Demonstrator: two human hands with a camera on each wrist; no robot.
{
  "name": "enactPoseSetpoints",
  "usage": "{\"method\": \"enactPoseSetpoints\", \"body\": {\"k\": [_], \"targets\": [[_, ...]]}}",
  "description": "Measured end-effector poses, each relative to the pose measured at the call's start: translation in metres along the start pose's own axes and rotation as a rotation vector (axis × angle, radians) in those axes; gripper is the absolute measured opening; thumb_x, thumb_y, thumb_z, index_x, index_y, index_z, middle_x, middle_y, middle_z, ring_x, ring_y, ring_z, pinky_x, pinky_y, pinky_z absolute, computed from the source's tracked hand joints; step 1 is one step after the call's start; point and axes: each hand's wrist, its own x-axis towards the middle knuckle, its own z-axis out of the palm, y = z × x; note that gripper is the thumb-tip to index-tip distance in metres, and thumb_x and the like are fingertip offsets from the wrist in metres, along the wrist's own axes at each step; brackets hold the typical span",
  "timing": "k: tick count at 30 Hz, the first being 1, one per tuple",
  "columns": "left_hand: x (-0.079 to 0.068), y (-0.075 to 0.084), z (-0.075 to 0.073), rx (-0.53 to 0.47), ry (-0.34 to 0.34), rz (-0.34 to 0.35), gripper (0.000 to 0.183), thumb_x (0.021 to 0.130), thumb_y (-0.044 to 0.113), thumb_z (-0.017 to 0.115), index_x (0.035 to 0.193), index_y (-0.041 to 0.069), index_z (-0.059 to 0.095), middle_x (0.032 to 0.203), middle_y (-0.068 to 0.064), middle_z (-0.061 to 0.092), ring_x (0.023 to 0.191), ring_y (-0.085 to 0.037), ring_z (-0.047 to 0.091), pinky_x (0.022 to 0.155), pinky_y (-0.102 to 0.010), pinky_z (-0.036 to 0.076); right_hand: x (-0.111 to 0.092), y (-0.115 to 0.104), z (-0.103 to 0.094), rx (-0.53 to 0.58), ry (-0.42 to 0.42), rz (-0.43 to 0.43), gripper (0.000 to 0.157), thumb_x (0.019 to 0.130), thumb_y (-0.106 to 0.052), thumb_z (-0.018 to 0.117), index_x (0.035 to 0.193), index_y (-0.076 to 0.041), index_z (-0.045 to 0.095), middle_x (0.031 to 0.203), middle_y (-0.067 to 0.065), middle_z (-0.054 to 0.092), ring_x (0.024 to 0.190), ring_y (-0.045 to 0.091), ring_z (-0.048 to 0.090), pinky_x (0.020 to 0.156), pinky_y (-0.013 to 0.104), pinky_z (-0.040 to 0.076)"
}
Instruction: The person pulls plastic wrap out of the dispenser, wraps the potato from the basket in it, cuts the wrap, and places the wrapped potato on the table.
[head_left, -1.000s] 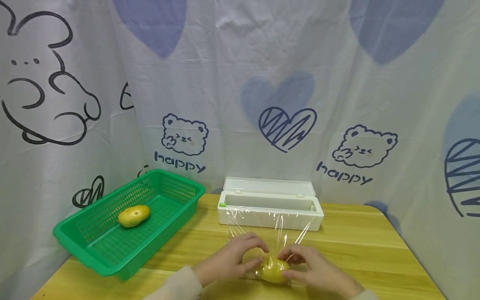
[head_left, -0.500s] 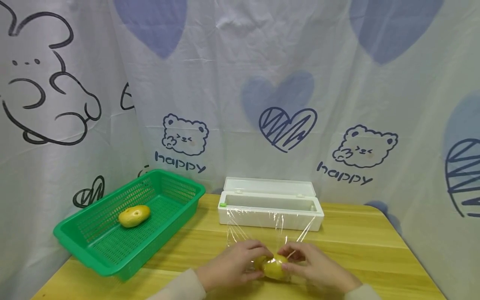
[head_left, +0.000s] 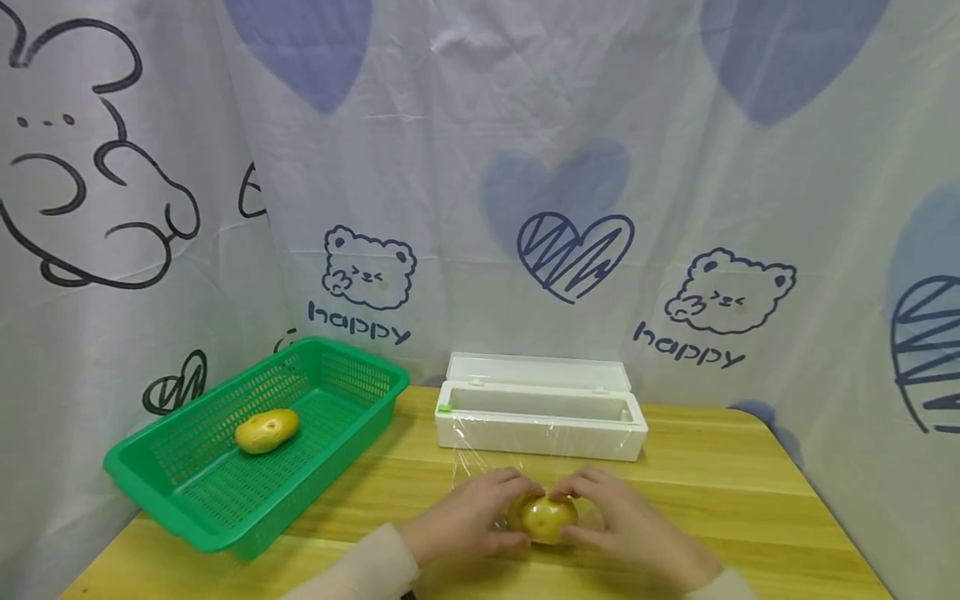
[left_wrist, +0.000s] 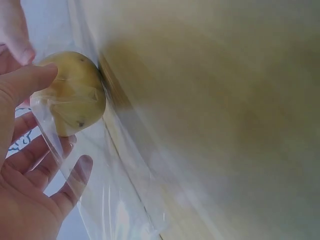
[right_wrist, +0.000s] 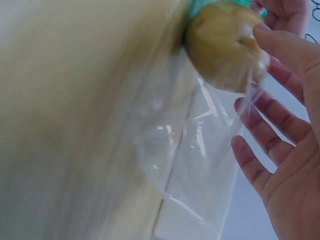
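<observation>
A yellow potato [head_left: 548, 521] with clear cling film over it is held just above or on the table between both hands. My left hand [head_left: 468, 517] grips its left side, thumb near me and fingers on the far side. On the other side my right hand [head_left: 630, 525] holds it the same way. In the left wrist view, film [left_wrist: 117, 200] hangs from the potato [left_wrist: 75, 95] past the spread lower fingers. The right wrist view shows loose film [right_wrist: 200, 135] below the potato [right_wrist: 225, 45]. Toward the white cling film box [head_left: 540, 437], the film runs from its front edge.
The box's lid [head_left: 540, 372] stands raised at the back. At the left, a green plastic basket [head_left: 322, 479] holds a second potato [head_left: 267, 431]. The wooden table [head_left: 735, 483] ends at a rounded right edge, with a printed curtain [head_left: 480, 317] behind it.
The wrapped potato has moved slightly away from me, toward the box, with both hands round it. My left hand has shifted a little to the right. The basket and box stay put.
</observation>
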Motion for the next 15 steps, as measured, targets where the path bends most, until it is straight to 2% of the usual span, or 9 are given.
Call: {"method": "enactPoseSetpoints", "body": {"k": [4,9,15], "targets": [[0.003,-0.005,0.001,-0.048,-0.027,-0.022,0.056,0.093,0.032,0.086,0.142,0.017,0.064,0.138,0.002,0.070,0.125,-0.010,0.067,0.108,-0.027,0.055,0.000,0.000,0.004,0.027,-0.049,0.049,0.038,0.096,-0.039,0.080,0.130,-0.024,0.070,0.123,-0.012,0.069,0.111,0.007,0.066,0.099,0.038,0.061],[0.006,-0.011,0.003,-0.129,-0.049,-0.062,0.059,0.092,0.031,0.086,0.145,0.017,0.062,0.138,0.002,0.071,0.124,-0.009,0.066,0.109,-0.030,0.055,0.002,0.003,0.004,0.116,-0.078,0.127,0.042,0.098,-0.040,0.078,0.134,-0.021,0.068,0.129,-0.007,0.072,0.112,0.010,0.067,0.100,0.041,0.061],[0.012,-0.018,0.004,-0.191,-0.069,-0.095,0.061,0.092,0.030,0.087,0.146,0.017,0.062,0.136,0.004,0.072,0.122,-0.005,0.066,0.110,-0.027,0.053,0.007,0.009,0.002,0.186,-0.094,0.140,0.044,0.100,-0.039,0.074,0.137,-0.017,0.068,0.132,-0.001,0.074,0.111,0.012,0.068,0.099,0.043,0.060]]}}
